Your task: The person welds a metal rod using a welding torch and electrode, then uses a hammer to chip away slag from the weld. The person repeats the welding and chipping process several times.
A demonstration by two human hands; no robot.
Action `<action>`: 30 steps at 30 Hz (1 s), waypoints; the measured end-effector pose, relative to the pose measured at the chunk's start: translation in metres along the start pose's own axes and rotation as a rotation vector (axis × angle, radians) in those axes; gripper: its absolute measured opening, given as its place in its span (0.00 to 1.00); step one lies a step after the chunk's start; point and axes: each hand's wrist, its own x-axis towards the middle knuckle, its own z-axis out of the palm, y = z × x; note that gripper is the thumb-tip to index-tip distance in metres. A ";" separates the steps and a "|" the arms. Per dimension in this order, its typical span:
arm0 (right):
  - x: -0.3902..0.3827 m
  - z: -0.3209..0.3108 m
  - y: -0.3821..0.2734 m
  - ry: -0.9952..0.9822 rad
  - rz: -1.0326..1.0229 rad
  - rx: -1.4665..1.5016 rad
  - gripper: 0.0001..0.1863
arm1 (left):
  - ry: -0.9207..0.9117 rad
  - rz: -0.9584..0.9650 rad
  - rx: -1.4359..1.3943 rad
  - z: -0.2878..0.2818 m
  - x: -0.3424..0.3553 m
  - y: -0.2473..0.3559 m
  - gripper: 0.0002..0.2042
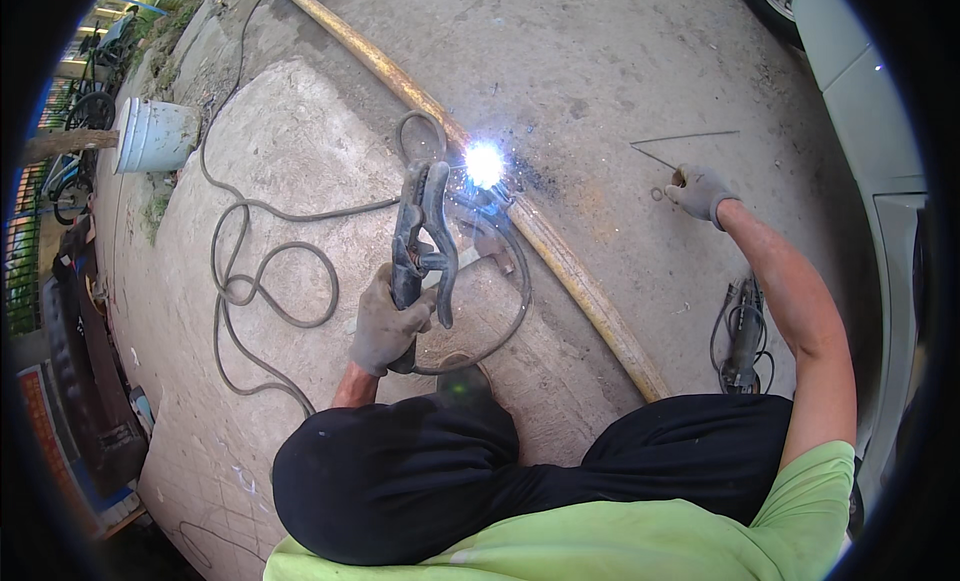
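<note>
My gloved left hand (388,326) is wrapped around the handle of a black welding electrode holder (408,236), its jaws pointing away from me. Just beyond the jaws, to the right, a blinding blue-white arc (485,166) burns on a long rusty yellow pipe (580,286) lying diagonally on the ground. Glare hides the spot being welded. Out to the right, my gloved right hand (700,194) is closed on one end of a thin bent rod (690,136), which makes a sharp V over the concrete.
A black welding cable (325,216) lies in loops on the left and curls beside the pipe. Under the arc is a hammer-like tool (490,246), partly hidden. A corded angle grinder (743,336) rests near my right knee. A car (865,111) borders the right; a white bucket (160,136) is far left.
</note>
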 end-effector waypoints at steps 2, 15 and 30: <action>-0.001 -0.001 -0.004 0.009 0.002 -0.027 0.20 | 0.001 0.008 -0.003 0.000 -0.001 -0.002 0.16; -0.003 -0.005 -0.006 -0.035 0.016 0.005 0.21 | 0.017 0.029 0.003 -0.001 0.004 -0.010 0.16; -0.002 -0.005 -0.006 -0.028 0.038 -0.035 0.23 | -0.011 0.019 -0.060 0.002 0.003 -0.008 0.17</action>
